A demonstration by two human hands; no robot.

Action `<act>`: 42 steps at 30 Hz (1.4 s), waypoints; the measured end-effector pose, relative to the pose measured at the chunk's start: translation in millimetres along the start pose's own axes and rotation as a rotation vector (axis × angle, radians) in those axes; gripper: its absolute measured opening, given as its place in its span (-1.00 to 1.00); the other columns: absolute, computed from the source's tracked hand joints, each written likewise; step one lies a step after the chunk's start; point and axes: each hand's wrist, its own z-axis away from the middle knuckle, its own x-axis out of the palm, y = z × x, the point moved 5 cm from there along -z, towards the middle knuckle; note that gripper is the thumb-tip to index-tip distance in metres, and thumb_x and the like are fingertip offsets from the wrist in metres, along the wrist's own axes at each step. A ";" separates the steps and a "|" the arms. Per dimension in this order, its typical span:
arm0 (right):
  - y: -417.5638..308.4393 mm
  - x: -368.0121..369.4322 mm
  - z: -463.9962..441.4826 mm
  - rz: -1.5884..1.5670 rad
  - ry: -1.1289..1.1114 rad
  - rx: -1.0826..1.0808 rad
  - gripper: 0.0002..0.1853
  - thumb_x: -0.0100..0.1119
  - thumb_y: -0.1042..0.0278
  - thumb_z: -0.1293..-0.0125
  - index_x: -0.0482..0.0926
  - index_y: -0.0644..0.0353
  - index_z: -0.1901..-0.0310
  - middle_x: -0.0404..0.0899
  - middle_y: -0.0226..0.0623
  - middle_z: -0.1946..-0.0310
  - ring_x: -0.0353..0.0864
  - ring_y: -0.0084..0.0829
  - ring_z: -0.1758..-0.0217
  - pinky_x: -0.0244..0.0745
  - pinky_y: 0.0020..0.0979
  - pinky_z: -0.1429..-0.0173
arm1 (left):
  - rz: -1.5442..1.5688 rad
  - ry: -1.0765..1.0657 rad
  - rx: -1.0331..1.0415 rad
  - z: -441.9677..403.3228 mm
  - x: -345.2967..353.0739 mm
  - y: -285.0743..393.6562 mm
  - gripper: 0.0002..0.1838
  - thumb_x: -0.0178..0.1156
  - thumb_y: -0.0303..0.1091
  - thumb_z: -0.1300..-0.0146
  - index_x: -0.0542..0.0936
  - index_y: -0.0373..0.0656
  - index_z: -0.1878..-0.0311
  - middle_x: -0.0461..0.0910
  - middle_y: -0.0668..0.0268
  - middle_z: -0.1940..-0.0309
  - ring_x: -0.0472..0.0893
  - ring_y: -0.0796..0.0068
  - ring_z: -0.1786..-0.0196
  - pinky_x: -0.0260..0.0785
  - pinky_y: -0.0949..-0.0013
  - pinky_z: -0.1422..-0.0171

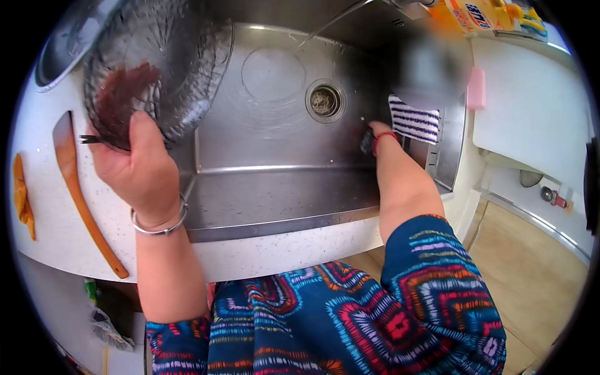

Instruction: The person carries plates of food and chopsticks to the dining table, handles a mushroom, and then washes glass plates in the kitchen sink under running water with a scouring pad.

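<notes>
My left hand (pixel 140 162) grips the lower rim of a clear textured glass bowl (pixel 187 69), tilted over the left edge of the sink. Something dark red (pixel 125 94) shows in or through the bowl. A small black item sticks out beside my left fingers. Down in the right part of the steel sink (pixel 250 150) is my right hand (pixel 378 131), at a small dark, blurred object (pixel 367 140); its fingers are mostly hidden. A striped cloth (pixel 414 119) lies just right of that hand. Water streams down near the drain (pixel 325 100).
A wooden spatula (pixel 81 194) and an orange-brown item (pixel 24 197) lie on the left counter. A metal basin (pixel 65 47) stands at the upper left. On the right are a pink item (pixel 476 89), a white board (pixel 531 106) and an orange bottle (pixel 465 15).
</notes>
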 end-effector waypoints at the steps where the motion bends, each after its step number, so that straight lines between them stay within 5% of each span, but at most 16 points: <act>1: -2.2 7.9 -15.1 -0.202 0.126 0.133 -0.56 0.15 0.19 0.00 0.49 0.20 0.06 0.40 -0.05 -0.02 0.30 -0.20 -0.16 0.17 -0.38 -0.20 | -0.063 -0.010 0.042 1.5 0.0 1.1 -0.57 -0.25 -0.77 -0.02 0.32 -0.42 -0.02 0.47 0.07 0.12 0.49 0.26 0.04 0.28 0.28 -0.12; 3: -127.2 -25.3 125.7 0.033 0.631 -0.117 -0.58 0.12 0.31 0.05 0.45 0.17 0.08 0.34 0.01 -0.01 0.35 -0.10 -0.09 0.24 -0.31 -0.16 | -0.058 -0.027 0.039 2.1 -1.8 -3.8 -0.57 -0.25 -0.77 -0.02 0.31 -0.42 -0.02 0.47 0.06 0.12 0.49 0.25 0.04 0.29 0.26 -0.12; 5: -152.5 -27.9 142.1 0.048 0.501 -0.185 -0.53 0.10 0.37 0.06 0.40 0.11 0.00 0.22 0.03 -0.09 0.34 -0.09 -0.09 0.22 -0.27 -0.19 | -0.095 -0.041 0.036 2.0 -2.3 -3.8 -0.58 -0.25 -0.76 -0.04 0.32 -0.41 -0.02 0.47 0.05 0.11 0.48 0.23 0.03 0.30 0.21 -0.12; 7: -155.5 -23.1 125.7 -0.104 0.546 -0.444 -0.52 0.08 0.53 0.12 0.41 0.13 0.04 0.36 -0.02 0.08 0.42 -0.12 0.03 0.30 -0.28 -0.12 | -0.069 -0.048 0.035 0.9 -4.5 -7.6 -0.58 -0.25 -0.76 -0.04 0.32 -0.41 -0.02 0.47 0.05 0.11 0.48 0.23 0.02 0.30 0.21 -0.12; 9: -97.5 -39.7 97.0 -0.497 0.811 -0.325 -0.72 0.05 0.47 0.04 0.52 0.22 0.20 0.53 0.00 0.24 0.53 -0.10 0.15 0.43 -0.28 0.08 | -0.045 -0.054 0.039 0.8 -6.8 -10.4 -0.58 -0.26 -0.76 -0.04 0.32 -0.40 -0.02 0.47 0.05 0.11 0.48 0.23 0.02 0.29 0.20 -0.13; 10: -51.2 -42.3 78.1 -0.497 0.873 -0.094 -0.71 0.06 0.46 0.04 0.52 0.22 0.19 0.53 0.00 0.24 0.53 -0.10 0.15 0.42 -0.28 0.08 | -0.054 -0.058 0.027 1.5 -7.7 -11.9 -0.57 -0.26 -0.76 -0.04 0.31 -0.40 -0.03 0.46 0.04 0.11 0.48 0.22 0.02 0.29 0.19 -0.13; 12: 49.3 -26.1 41.5 -0.196 0.458 0.472 -0.68 0.08 0.44 0.06 0.51 0.22 0.18 0.52 -0.01 0.23 0.53 -0.11 0.15 0.42 -0.28 0.08 | -0.063 -0.057 0.013 2.0 -8.3 -13.2 -0.57 -0.27 -0.75 -0.04 0.31 -0.40 -0.03 0.46 0.04 0.10 0.48 0.22 0.01 0.28 0.18 -0.14; 13: 83.7 -11.7 30.1 -0.075 0.256 0.544 -0.67 0.09 0.43 0.07 0.50 0.22 0.17 0.52 -0.02 0.23 0.52 -0.11 0.15 0.42 -0.28 0.07 | -0.084 -0.076 0.004 1.3 -6.4 -12.8 -0.57 -0.27 -0.75 -0.04 0.31 -0.41 -0.04 0.45 0.03 0.09 0.47 0.21 0.01 0.27 0.18 -0.15; 15: 85.5 -2.8 22.5 -0.019 0.161 0.469 -0.65 0.10 0.42 0.08 0.49 0.22 0.16 0.52 -0.03 0.22 0.52 -0.12 0.15 0.41 -0.29 0.07 | -0.115 -0.092 0.005 -0.3 -4.0 -12.9 -0.57 -0.28 -0.75 -0.05 0.30 -0.41 -0.05 0.45 0.02 0.08 0.47 0.21 0.00 0.26 0.17 -0.16; 22: -33.5 -73.4 -30.2 -0.457 0.618 0.071 -0.56 0.16 0.37 0.13 0.46 0.22 0.10 0.51 -0.06 0.21 0.51 -0.14 0.16 0.40 -0.29 0.05 | -0.047 0.009 -0.159 0.9 -2.1 -20.9 -0.53 -0.30 -0.67 -0.02 0.32 -0.37 -0.06 0.43 -0.03 0.05 0.43 0.12 -0.04 0.15 0.18 -0.23; 34: -49.1 -117.6 -128.5 -0.781 0.672 0.202 -0.39 0.27 0.28 0.23 0.40 0.21 0.01 0.50 -0.11 0.17 0.49 -0.19 0.16 0.37 -0.30 0.03 | -0.006 0.021 -0.198 -4.5 -7.7 -19.5 -0.50 -0.24 -0.67 0.02 0.24 -0.45 -0.09 0.39 -0.06 0.03 0.42 0.09 -0.04 0.22 0.09 -0.16; 37: -62.7 -119.5 -116.1 -0.630 0.754 0.027 -0.35 0.29 0.25 0.25 0.39 0.21 -0.01 0.49 -0.13 0.17 0.49 -0.20 0.16 0.36 -0.30 0.02 | -0.028 -0.026 -0.205 -4.9 -6.4 -21.5 -0.52 -0.26 -0.63 0.00 0.29 -0.36 -0.09 0.40 0.01 0.03 0.41 0.12 -0.05 0.15 0.16 -0.21; 38: -79.0 -110.3 -95.9 -0.402 0.684 -0.218 -0.29 0.30 0.28 0.28 0.35 0.21 -0.04 0.47 -0.10 0.11 0.47 -0.17 0.11 0.34 -0.32 -0.01 | -0.018 -0.031 -0.204 -4.7 -6.1 -21.6 -0.52 -0.26 -0.63 0.00 0.29 -0.36 -0.09 0.40 0.01 0.03 0.41 0.12 -0.05 0.15 0.16 -0.21; 42: -174.7 -87.3 37.3 -0.320 0.614 -0.573 -0.54 0.20 0.36 0.23 0.48 0.21 0.15 0.47 -0.14 0.13 0.43 -0.17 0.03 0.30 -0.31 -0.09 | -0.002 -0.015 -0.179 -6.8 -4.6 -17.7 -0.53 -0.27 -0.65 -0.01 0.30 -0.36 -0.08 0.41 0.02 0.04 0.42 0.14 -0.05 0.16 0.17 -0.21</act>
